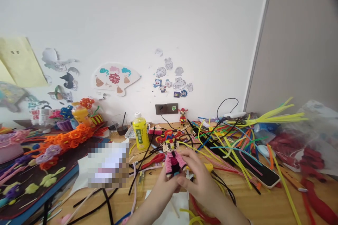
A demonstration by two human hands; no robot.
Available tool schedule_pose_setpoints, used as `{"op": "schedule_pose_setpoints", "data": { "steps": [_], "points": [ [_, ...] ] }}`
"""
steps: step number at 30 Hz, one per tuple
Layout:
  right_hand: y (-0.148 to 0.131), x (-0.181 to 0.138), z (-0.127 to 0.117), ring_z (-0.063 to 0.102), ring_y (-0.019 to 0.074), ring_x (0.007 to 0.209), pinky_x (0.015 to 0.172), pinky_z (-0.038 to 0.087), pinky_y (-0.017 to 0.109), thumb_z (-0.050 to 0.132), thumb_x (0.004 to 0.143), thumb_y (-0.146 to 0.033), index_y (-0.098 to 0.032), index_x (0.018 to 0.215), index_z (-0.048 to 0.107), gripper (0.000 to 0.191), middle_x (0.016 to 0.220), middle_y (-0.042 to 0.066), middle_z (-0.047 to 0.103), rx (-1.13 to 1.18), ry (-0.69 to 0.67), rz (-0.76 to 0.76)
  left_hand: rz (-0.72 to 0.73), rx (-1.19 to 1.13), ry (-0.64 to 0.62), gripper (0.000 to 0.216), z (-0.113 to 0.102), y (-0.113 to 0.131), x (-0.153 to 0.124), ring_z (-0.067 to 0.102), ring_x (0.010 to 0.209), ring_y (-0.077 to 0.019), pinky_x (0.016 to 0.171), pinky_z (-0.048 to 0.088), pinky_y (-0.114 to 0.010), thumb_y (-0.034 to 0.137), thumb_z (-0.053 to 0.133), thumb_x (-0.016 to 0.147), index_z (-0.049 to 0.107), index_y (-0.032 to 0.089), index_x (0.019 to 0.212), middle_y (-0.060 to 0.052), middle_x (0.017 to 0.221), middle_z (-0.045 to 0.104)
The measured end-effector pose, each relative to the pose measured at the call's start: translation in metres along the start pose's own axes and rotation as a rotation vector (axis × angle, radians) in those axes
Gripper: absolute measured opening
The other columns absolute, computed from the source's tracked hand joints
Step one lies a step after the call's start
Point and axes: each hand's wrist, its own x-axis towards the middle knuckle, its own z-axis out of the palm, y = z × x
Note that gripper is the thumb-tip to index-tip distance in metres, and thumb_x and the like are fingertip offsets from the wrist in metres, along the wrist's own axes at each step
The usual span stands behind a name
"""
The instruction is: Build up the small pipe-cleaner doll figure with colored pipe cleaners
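A small doll made of fuzzy pipe cleaners (172,161) stands upright between my two hands, facing me. It has a red and blue headpiece, a whiskered pale face, pink sleeves and a dark lower body. My left hand (167,187) is closed around its base, with the thumb in front. From the other side my right hand (195,173) curves its fingers against the doll's pink arm, its thumb low near the left thumb. Part of the doll's back and base is hidden by my fingers. Below my hands lies a white sheet of paper (182,200).
A yellow drink bottle (141,132) stands behind, left of the doll. Loose pipe cleaners (243,165) and a dark phone (257,168) cover the right side. Orange fuzzy flowers (68,144) lie on a dark board at left. Another red-hatted doll (182,116) stands by the wall socket (166,108).
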Motion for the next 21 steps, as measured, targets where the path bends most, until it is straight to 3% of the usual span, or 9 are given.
{"op": "schedule_pose_setpoints", "data": {
  "steps": [3,5,10,13,17,21],
  "points": [
    [0.005,-0.002,0.014,0.052,0.0221,0.105,0.089,0.044,0.034,0.05,0.081,-0.046,-0.02,0.107,0.058,0.038,0.108,0.01,0.054,0.184,0.01,0.15,0.001,-0.012,-0.037,0.034,-0.004,-0.002,0.004,0.035,0.052,-0.0068,0.05,0.029,-0.02,0.018,0.062,0.053,0.048,0.017,0.084,0.008,0.06,0.042],
    [0.01,-0.003,0.022,0.054,0.0217,0.102,0.086,0.046,0.033,0.054,0.079,-0.044,-0.019,0.104,0.059,0.036,0.107,0.011,0.055,0.273,0.094,0.211,-0.003,0.003,-0.107,0.039,-0.006,-0.004,0.006,0.035,0.052,-0.0069,0.051,0.03,-0.021,0.016,0.061,0.055,0.048,0.017,0.091,0.009,0.058,0.039],
    [0.015,-0.001,0.024,0.055,0.0223,0.103,0.088,0.045,0.033,0.062,0.073,-0.036,-0.019,0.094,0.065,0.027,0.104,0.01,0.059,0.262,0.16,0.194,0.033,0.069,-0.192,0.064,-0.01,-0.009,0.008,0.038,0.054,-0.0072,0.052,0.033,-0.02,0.012,0.062,0.058,0.036,0.019,0.116,0.007,0.065,0.044],
    [0.016,0.002,0.019,0.057,0.0235,0.1,0.086,0.046,0.036,0.061,0.074,-0.037,-0.018,0.095,0.064,0.028,0.101,0.011,0.063,0.278,0.199,0.25,0.194,0.061,-0.253,0.07,-0.014,-0.014,0.013,0.044,0.057,-0.0081,0.053,0.038,-0.022,0.026,0.064,0.067,0.024,0.024,0.126,0.001,0.081,0.051],
    [0.018,0.005,0.017,0.062,0.0246,0.093,0.081,0.05,0.039,0.056,0.078,-0.042,-0.016,0.102,0.059,0.036,0.097,0.012,0.066,0.434,0.221,0.371,0.444,0.096,-0.314,0.067,-0.022,-0.016,0.02,0.053,0.068,-0.0128,0.063,0.045,-0.028,0.043,0.056,0.076,0.023,0.024,0.131,-0.008,0.1,0.055],
    [0.018,0.005,0.018,0.063,0.024,0.09,0.077,0.051,0.036,0.054,0.079,-0.039,-0.016,0.102,0.057,0.033,0.092,0.01,0.067,0.5,0.244,0.367,0.494,0.242,-0.267,0.065,-0.024,-0.016,0.02,0.057,0.081,-0.0179,0.073,0.047,-0.032,0.043,0.048,0.082,0.021,0.02,0.136,-0.015,0.116,0.053]
  ]
}}
